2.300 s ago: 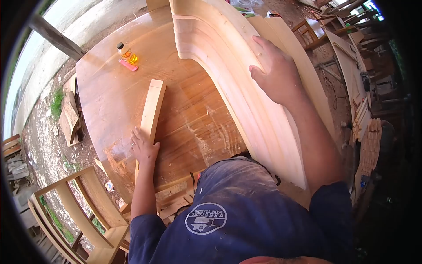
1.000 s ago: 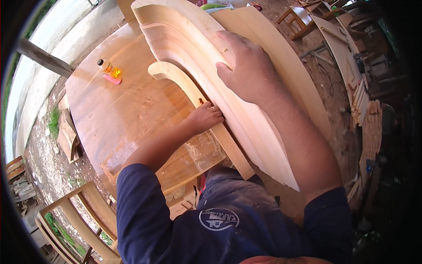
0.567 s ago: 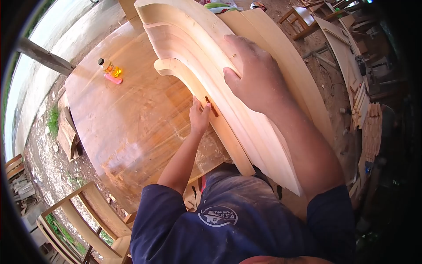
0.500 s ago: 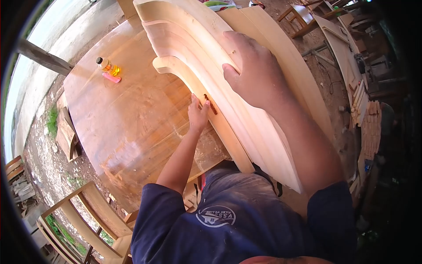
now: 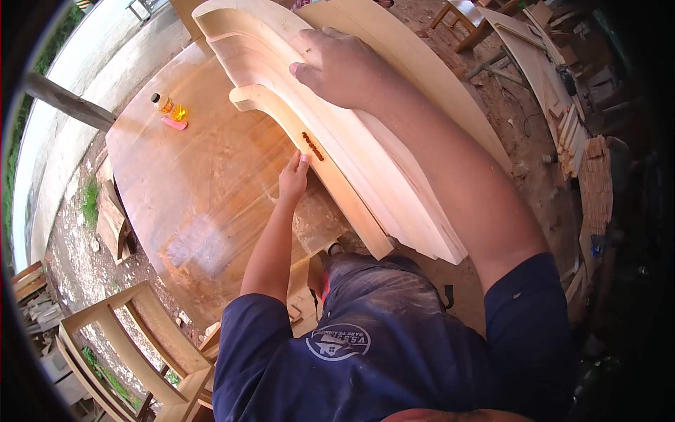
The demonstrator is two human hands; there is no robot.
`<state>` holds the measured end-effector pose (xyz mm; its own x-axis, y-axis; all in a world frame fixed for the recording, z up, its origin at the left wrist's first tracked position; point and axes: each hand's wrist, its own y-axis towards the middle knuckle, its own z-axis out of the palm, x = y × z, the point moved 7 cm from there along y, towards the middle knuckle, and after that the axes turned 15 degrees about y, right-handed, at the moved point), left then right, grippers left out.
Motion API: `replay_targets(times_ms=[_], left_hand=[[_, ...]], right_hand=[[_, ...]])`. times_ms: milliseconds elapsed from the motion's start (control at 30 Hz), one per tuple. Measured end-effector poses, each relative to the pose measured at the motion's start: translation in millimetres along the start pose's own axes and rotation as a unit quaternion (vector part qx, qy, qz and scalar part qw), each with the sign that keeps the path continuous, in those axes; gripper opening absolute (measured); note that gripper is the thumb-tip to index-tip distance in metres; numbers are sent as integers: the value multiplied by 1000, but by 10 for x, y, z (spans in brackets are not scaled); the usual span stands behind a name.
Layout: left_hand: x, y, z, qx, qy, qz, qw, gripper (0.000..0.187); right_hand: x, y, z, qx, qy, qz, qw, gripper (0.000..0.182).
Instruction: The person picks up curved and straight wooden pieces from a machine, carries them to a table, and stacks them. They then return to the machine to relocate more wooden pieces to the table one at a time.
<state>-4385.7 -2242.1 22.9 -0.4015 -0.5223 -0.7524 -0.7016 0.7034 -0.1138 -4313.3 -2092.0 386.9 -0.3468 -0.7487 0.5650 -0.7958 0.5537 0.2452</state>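
Several curved pale wooden pieces (image 5: 337, 133) stand side by side on a broad wooden tabletop (image 5: 211, 169). The nearest to the left is a narrower curved piece (image 5: 351, 211) with a dark brown mark on its face. My left hand (image 5: 294, 176) grips the lower left edge of this narrower piece, thumb on its face just below the mark, other fingers partly hidden. My right hand (image 5: 334, 67) lies over the top of the larger curved pieces, thumb and fingers spread across them.
A bottle of yellow liquid (image 5: 167, 105) and a pink object (image 5: 174, 124) lie at the table's upper left. A wooden frame (image 5: 133, 337) stands lower left. Boards (image 5: 534, 67) and stacked wood strips (image 5: 596, 183) are at the right. A post (image 5: 70, 102) meets the table's left side.
The curved pieces and both hands have shifted left in view. My right hand is farther up and left over the pieces. My left thumb has moved off the dark mark to just below it.
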Motion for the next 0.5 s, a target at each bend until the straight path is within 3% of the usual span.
replay_targets(times_ms=[100,167,267,300,367,433,467,500], left_hand=[[24,-377,47,104,48,-58,992,52],[119,-636,156,50,32,-70,996,48],[205,-1013,458,15,-12,-115,993,45],[209,-1168,604,16,-31,-133,990,44],[181,-1473,809,-76,-12,-101,992,42],[-50,-1899,940,-68,49,-137,987,41],[76,-2035,1134,-127,-7,-119,985,40],[262,-2170,1353,-122,-111,-113,980,39]], right_hand=[[73,-437,-289,-47,-39,-73,995,63],[38,-892,-709,-59,-31,-130,989,62],[-255,-1766,-1334,-94,-34,-129,987,53],[-391,-2117,-1553,-116,2,-119,986,48],[-741,-2967,-1993,-168,62,-91,980,39],[-1287,-4031,-2260,-235,104,-45,965,25],[-1661,-4629,-2281,-243,138,31,960,20],[-2017,-5279,-2278,-259,174,107,944,15]])
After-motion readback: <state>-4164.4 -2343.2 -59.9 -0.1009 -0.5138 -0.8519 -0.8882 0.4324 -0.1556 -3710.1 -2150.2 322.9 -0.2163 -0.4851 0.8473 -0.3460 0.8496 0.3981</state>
